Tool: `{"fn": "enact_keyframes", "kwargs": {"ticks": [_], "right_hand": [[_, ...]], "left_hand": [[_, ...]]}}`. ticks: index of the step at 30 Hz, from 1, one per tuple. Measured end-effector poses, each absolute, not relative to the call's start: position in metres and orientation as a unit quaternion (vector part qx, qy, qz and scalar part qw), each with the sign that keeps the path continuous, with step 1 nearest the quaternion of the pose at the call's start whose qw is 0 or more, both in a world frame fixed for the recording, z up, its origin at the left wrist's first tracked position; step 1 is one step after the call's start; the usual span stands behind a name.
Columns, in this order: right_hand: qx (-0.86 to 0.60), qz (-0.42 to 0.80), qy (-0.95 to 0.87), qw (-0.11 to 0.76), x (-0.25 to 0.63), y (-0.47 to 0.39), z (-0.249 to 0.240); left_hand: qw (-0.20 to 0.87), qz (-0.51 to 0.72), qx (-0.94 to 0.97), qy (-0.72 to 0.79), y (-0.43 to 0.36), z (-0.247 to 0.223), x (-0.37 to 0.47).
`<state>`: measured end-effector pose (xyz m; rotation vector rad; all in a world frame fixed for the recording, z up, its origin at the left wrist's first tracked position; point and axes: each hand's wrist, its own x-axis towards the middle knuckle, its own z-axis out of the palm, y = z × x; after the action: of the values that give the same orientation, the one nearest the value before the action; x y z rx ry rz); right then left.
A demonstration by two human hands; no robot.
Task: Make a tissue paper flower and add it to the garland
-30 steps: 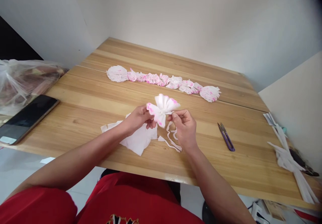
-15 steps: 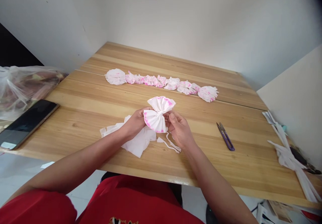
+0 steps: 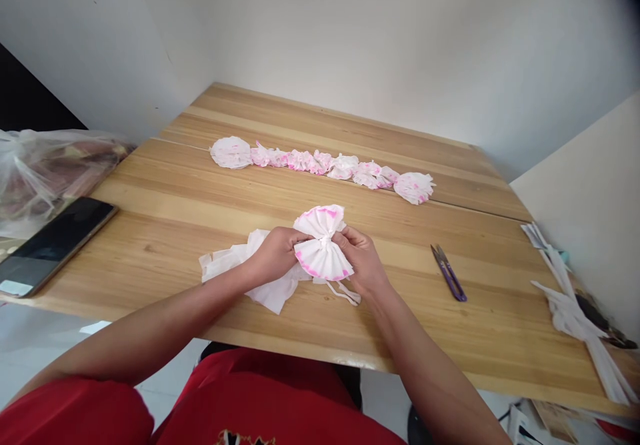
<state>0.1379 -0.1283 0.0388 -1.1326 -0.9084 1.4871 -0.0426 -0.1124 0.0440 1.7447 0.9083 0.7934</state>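
Between my two hands is a pleated white paper bow with pink edges, pinched narrow at its middle and fanned out above and below. My left hand grips it from the left, close to the tied middle. From the right, my right hand pinches the same middle between thumb and fingers. Under my hands lie white tissue sheets on the table, partly covered by my left hand. Thin white strips rest beside them, below my right hand.
A row of ruffled pink-and-white paper flowers stretches across the wooden table. Purple thread snips lie to the right. At the left are a phone and a plastic bag; white strips lie at the right edge.
The paper bow has come slightly lower and to the right, and it is turned a little. My right thumb now presses on its middle.
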Motion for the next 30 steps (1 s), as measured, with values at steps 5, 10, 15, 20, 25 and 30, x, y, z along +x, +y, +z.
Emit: {"fn": "enact_keyframes", "kwargs": {"ticks": [5, 10, 15, 20, 25, 30], "right_hand": [[-0.452, 0.616, -0.377, 0.523, 0.137, -0.128, 0.037], [-0.448, 0.603, -0.379, 0.541, 0.136, -0.128, 0.038], [-0.450, 0.590, -0.391, 0.544, 0.139, -0.126, 0.034], [-0.435, 0.613, -0.389, 0.533, 0.142, -0.125, 0.031], [-0.446, 0.643, -0.375, 0.498, 0.143, -0.126, 0.040], [-0.463, 0.624, -0.409, 0.478, 0.145, -0.128, 0.043]], "left_hand": [[0.426, 0.354, 0.741, 0.380, -0.112, 0.044, -0.046], [0.423, 0.368, 0.743, 0.366, -0.112, 0.046, -0.047], [0.429, 0.372, 0.739, 0.363, -0.110, 0.044, -0.049], [0.487, 0.359, 0.714, 0.353, -0.106, 0.046, -0.049], [0.669, 0.295, 0.597, 0.331, -0.105, 0.054, -0.047], [0.769, 0.252, 0.514, 0.284, -0.110, 0.053, -0.046]]}}
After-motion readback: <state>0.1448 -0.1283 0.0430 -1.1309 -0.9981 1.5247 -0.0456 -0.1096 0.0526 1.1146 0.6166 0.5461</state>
